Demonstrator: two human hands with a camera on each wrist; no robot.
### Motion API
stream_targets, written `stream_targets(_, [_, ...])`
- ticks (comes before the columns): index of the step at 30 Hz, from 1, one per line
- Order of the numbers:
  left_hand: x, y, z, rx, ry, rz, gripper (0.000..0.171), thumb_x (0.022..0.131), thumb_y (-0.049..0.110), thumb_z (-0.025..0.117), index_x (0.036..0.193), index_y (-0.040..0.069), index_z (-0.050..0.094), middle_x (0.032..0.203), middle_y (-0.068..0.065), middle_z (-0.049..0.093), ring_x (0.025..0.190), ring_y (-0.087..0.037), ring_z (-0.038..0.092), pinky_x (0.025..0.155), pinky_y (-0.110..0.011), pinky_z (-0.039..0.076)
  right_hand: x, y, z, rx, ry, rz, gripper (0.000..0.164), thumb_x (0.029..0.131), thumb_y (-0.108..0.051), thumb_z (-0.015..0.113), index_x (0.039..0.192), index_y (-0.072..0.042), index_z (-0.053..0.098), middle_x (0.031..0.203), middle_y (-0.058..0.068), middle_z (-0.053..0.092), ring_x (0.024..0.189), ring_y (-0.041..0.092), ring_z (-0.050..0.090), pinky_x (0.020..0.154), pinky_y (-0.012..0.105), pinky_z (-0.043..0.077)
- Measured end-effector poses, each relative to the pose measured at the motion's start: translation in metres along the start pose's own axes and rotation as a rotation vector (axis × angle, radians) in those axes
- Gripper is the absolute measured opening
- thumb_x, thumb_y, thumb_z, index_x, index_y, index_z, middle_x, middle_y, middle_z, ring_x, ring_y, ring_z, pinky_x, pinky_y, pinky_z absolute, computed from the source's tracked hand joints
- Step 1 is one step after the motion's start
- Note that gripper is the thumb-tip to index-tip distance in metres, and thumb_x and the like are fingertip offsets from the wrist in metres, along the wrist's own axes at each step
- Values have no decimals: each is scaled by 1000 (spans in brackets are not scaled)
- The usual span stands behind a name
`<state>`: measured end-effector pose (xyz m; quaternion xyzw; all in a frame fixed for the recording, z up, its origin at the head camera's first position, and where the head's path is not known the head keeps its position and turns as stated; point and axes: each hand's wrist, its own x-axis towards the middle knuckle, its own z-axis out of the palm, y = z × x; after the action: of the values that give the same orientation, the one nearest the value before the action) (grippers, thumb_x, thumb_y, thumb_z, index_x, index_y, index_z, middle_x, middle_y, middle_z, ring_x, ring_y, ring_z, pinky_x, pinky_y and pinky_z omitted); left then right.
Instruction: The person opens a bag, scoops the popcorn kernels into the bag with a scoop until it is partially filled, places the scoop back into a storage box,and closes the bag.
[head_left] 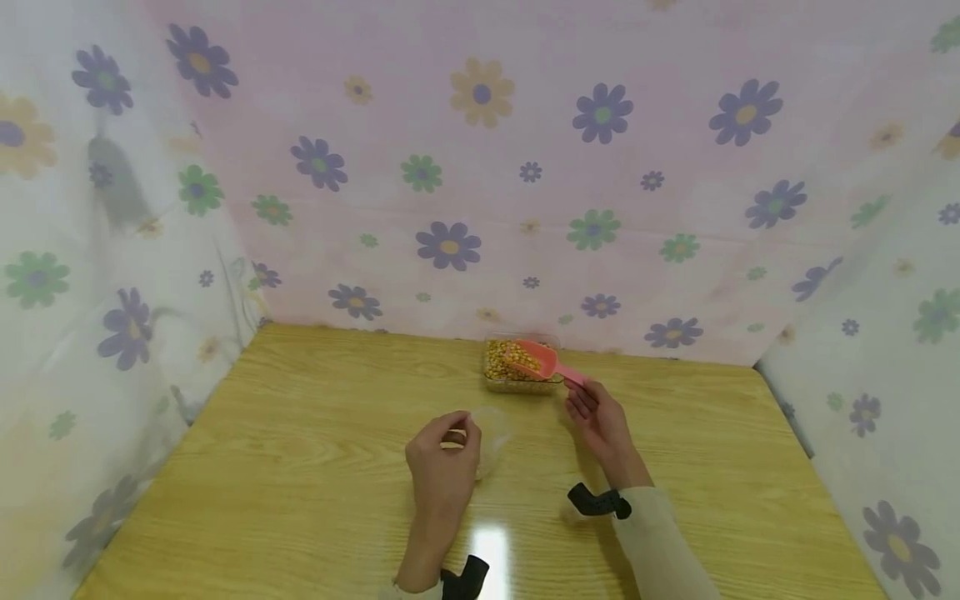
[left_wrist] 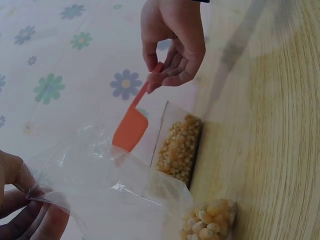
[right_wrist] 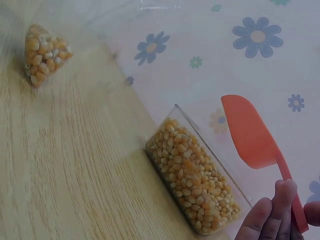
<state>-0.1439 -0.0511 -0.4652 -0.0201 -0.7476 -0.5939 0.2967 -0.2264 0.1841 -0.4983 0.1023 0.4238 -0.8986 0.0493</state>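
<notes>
The right hand (head_left: 606, 425) pinches a coral plastic scoop (head_left: 546, 360) by its handle, the best hold; it should feel light, stiff, spill-prone. The left hand (head_left: 444, 457) pinches a clear, soft, probably slippery plastic bag (left_wrist: 120, 187). The scoop hovers over a clear rectangular container (head_left: 521, 387) of yellow corn kernels (right_wrist: 187, 170) near the wooden desk's (head_left: 315, 425) back edge.

Flower-printed cloth (head_left: 510, 204) hangs behind and beside a wood-grain table (head_left: 315, 425)

2 hands (head_left: 444, 465) (head_left: 606, 427); 1 scoop (right_wrist: 254, 135); 1 bag (left_wrist: 125, 187); 1 ctnr (head_left: 519, 387)
</notes>
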Motion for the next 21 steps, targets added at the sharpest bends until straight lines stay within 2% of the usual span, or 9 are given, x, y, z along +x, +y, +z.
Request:
stream_targets(1, [0,0,0,1,2,3,12,88,-6,70,94,1,79,81,-9,73,60,-12,65,48,-20,55,2,2,-5,31,-50,-12,30,111,-17,39,106,-9,68,93,0,77,83,9,68,86,24,57])
stream_targets(4, [0,1,1,2,8,8,12,88,-6,70,94,0,79,80,-9,72,59,-12,65,47,-20,54,-2,3,-3,33,-90,-28,31,111,-18,40,105,-12,69,94,-1,77,84,7,68,85,22,57])
stream_targets(7, [-1,1,1,-4,7,10,13,88,-7,70,94,1,79,80,-9,72,59,-12,65,47,-20,54,-4,2,-1,43,-58,-7,32,111,-19,41,102,-13,71,93,-1,77,82,8,67,84,23,57])
stream_targets(8, [-1,1,1,-6,7,12,13,88,-7,70,94,1,79,80,-10,72,59,-13,65,47,-20,54,-7,-1,4,16,-14,6,36,112,-20,38,101,-14,71,92,-2,77,81,6,67,85,22,56])
stream_targets(12, [-1,1,2,-3,13,33,12,88,-8,70,93,0,79,80,-10,73,59,-13,65,47,-19,54,-11,-5,9,51,37,60,35,112,-21,39,97,-13,70,91,1,77,78,9,65,83,24,56])
stream_targets(15, [0,1,2,5,19,45,11,87,-8,70,92,-1,78,79,-11,72,58,-13,65,46,-19,53,-15,-7,11,58,34,69,36,112,-21,39,95,-14,70,90,1,77,75,9,64,80,24,56])
stream_targets(21, [-1,2,1,18,7,42,11,88,-8,69,94,-4,78,79,-11,72,58,-13,65,46,-19,53,-27,-11,9,39,-23,34,37,112,-20,39,97,-14,72,88,0,76,71,8,61,76,23,55])
